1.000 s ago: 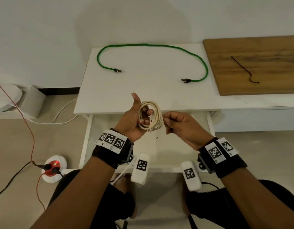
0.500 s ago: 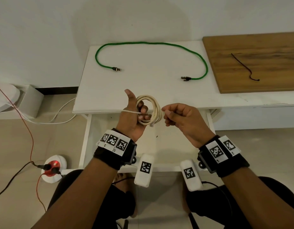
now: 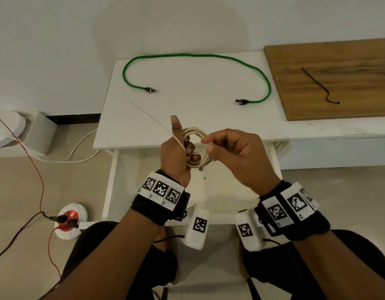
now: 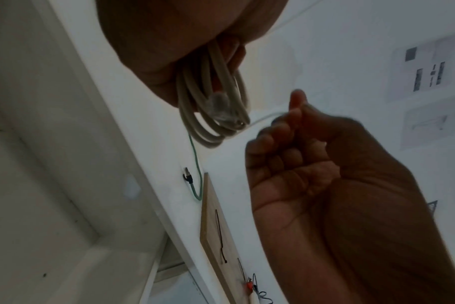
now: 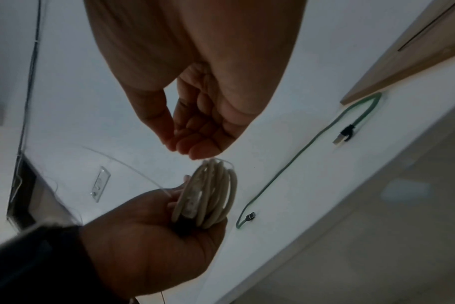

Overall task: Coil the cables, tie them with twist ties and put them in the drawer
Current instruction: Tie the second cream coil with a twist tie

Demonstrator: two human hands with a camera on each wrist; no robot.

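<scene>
Two hands above the open drawer (image 3: 219,191): left grip (image 3: 176,156) curled round the coil (image 3: 194,146), thumb up; right grip (image 3: 235,152) pinches the tie (image 3: 157,124). Green cable (image 3: 196,55) on table (image 3: 198,118).

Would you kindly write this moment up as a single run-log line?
stage: tying first coil | left hand: grips beige cable coil | right hand: pinches white twist tie | green cable: uncoiled on table

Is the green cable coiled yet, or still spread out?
Spread out. The green cable lies in one wide open arc on the white table, both plugs apart and free, with no tie on it; neither hand touches it.
</scene>
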